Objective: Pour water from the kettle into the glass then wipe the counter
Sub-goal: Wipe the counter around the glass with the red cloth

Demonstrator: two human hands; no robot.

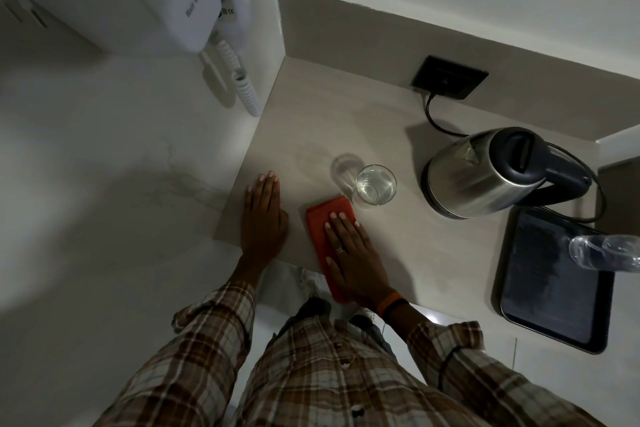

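Two flat, spread hands on the counter (408,253) — right hand (349,253) pressing the red cloth (325,218), left hand (265,215) bracing bare — should wipe away from the filled glass (374,185) beside the kettle (485,173)

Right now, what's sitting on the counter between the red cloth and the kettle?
In the head view, only the glass of water stands between the red cloth and the kettle, close by the cloth's far corner.
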